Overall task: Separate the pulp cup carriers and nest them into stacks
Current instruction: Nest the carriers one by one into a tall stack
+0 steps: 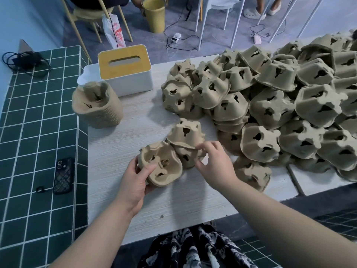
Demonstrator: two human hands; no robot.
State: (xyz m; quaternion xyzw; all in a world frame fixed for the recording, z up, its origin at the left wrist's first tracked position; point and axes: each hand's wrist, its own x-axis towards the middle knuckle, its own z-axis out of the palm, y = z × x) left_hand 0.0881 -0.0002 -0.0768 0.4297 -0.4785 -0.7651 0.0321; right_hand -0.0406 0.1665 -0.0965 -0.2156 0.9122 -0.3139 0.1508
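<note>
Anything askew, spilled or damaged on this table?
Nothing looks damaged. The loose heap of brown pulp cup carriers sprawls unsorted over the pale wooden table, and the finished nested stack by the white tissue box leans slightly.

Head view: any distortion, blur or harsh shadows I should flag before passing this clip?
Head view: wide-angle bending curves the table edge and tiled counter; light is soft and bluish, with faint shadows under the left hand and right hand; the carrier pile softens toward the far right corner; no glare.
</note>
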